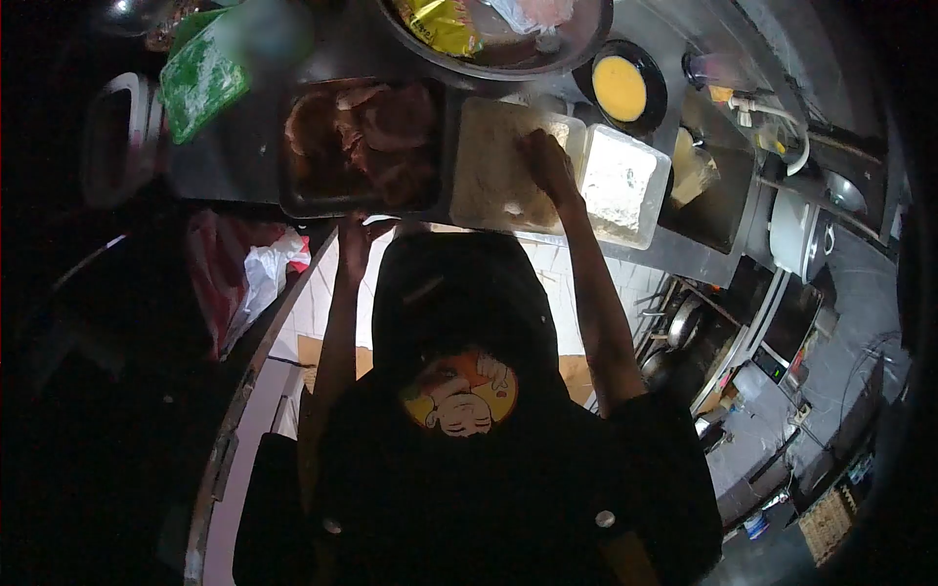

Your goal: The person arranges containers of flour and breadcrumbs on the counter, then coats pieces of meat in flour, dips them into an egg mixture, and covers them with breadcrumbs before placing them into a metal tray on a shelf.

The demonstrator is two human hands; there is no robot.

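Note:
My right hand (547, 164) reaches over a shallow tub of pale tan crumbs (484, 161). Its fingers are curled in, and whatever they may hold is hidden. Beside that tub, on the right, stands a clear tub of white flour-like powder (621, 181). At the counter's front edge, just below a dark tray (293, 200), is my left hand (360, 234); its fingers look apart, with nothing visible in them. Large pieces of raw meat (386, 127) lie in the dark tray. A black bowl of yellow liquid (619, 88), like beaten egg, sits behind the powder tub.
A large round pan (498, 61) at the back holds a yellow packet (438, 24) and plastic. To the left are a green plastic container (203, 76) and a red and white plastic bag (254, 273). A sink (705, 200) and a white pot (793, 232) stand on the right.

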